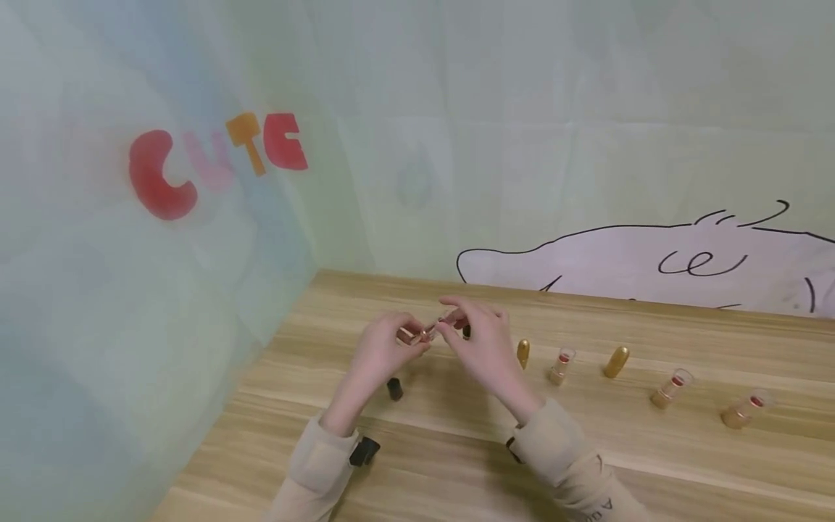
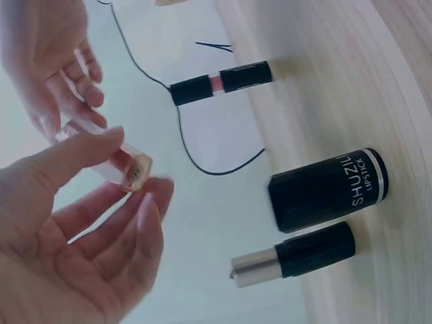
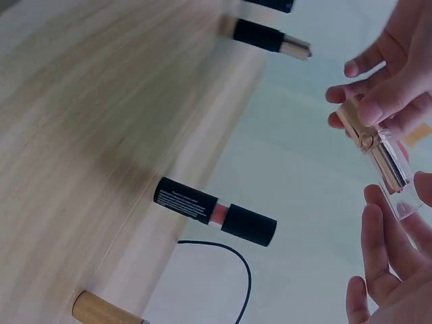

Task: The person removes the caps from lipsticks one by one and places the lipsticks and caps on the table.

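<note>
pinching one seemingly clear-capped lipstick (image 3: 376, 151), two hands (image 1: 381, 349) (image 1: 484, 341) curl their fingers (image 2: 150, 233) beside three black tubes (image 2: 327, 191) (image 2: 317, 250) (image 2: 192, 89).

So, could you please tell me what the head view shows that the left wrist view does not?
Only the head view shows the CUTE lettering and three clear-topped lipsticks. Only the left wrist view shows legible LIPSTICK print and a silver end on a black tube. Both show the left grip, the right grip, the clear-and-gold tube they hold, and the wooden tabletop.
</note>
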Available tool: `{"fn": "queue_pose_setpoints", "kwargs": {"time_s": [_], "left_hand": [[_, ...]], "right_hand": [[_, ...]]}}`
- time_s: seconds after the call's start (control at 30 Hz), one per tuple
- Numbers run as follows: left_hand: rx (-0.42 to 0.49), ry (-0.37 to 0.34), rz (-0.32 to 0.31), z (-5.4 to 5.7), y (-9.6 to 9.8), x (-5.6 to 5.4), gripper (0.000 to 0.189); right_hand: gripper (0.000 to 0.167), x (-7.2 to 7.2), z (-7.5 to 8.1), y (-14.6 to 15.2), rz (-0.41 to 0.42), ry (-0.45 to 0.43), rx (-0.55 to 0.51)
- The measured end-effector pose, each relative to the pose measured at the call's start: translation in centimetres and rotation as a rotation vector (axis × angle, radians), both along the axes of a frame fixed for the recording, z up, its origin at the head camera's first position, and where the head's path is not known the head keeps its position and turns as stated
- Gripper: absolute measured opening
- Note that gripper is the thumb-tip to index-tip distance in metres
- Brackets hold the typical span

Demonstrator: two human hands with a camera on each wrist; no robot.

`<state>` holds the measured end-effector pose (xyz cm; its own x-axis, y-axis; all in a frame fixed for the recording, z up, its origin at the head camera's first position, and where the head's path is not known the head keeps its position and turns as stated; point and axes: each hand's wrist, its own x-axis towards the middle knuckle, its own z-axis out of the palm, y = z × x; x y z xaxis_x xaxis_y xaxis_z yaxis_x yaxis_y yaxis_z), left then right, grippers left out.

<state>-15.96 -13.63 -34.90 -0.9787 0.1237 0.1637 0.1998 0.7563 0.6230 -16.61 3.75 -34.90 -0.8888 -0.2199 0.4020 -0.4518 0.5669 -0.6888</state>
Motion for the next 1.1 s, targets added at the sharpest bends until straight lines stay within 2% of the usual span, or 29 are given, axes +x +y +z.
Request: {"fn": "queue_pose_setpoints", "kwargs": {"time_s": [0.13,0.27,0.4,0.5,0.8,1.1], "left_hand": [[0.122,-0.056,-0.025,0.4,0.1,0.6,0.017],[0.182,-0.062,-0.072,0.8,0.1,0.9,0.021],[0.216,-0.065,-0.140,1.0,-0.1,1.2,0.023],[0.246,-0.084,-0.166,1.0,-0.2,1.3,0.025],[0.217,-0.103,-0.178,0.5,-0.5,1.6,0.023],[0.233,-0.122,-0.160,-0.3,-1.1,2.0,0.024]], "right_hand": [[0.030,0.4,0.3,1.0,0.062,-0.046,-0.103],[0.028,0.6,0.6,1.9,0.125,-0.121,-0.209],[0.027,0.8,0.6,2.6,0.149,-0.154,-0.242],[0.027,0.9,0.6,2.9,0.158,-0.166,-0.249],[0.024,1.1,0.1,3.0,0.169,-0.131,-0.231],[0.026,1.3,-0.2,2.9,0.166,-0.123,-0.228]]}}
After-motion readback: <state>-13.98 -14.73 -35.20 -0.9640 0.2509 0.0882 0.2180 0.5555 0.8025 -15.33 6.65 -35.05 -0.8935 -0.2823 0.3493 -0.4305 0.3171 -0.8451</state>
